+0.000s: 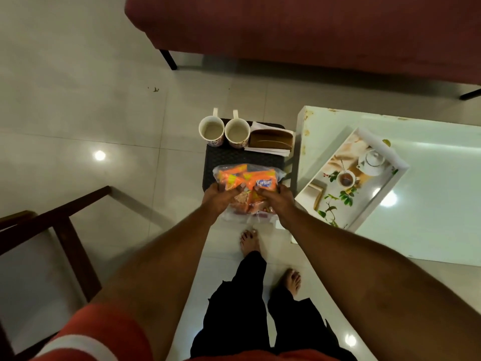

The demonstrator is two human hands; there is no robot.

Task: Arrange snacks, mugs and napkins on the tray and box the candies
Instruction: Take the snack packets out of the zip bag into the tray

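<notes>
**Stool and table, side by side**

At the far edge of the stool (pixel 229 158), a mug (pixel 211 131) stands left of a second mug (pixel 237 132), with the napkin holder (pixel 270 139) just to their right. The bag of snack packets (pixel 247 178) lies at the near edge. To the stool's right, the table (pixel 437 217) bears the tray (pixel 384 147). The sofa (pixel 312 27) lies behind.

The only legible print is "Kurkur" (whatever follows cannot be made out), white on a blue patch of an orange snack packet (pixel 263 182) inside the clear plastic bag (pixel 278 173) at the black stool's (pixel 234 155) near edge.
</notes>
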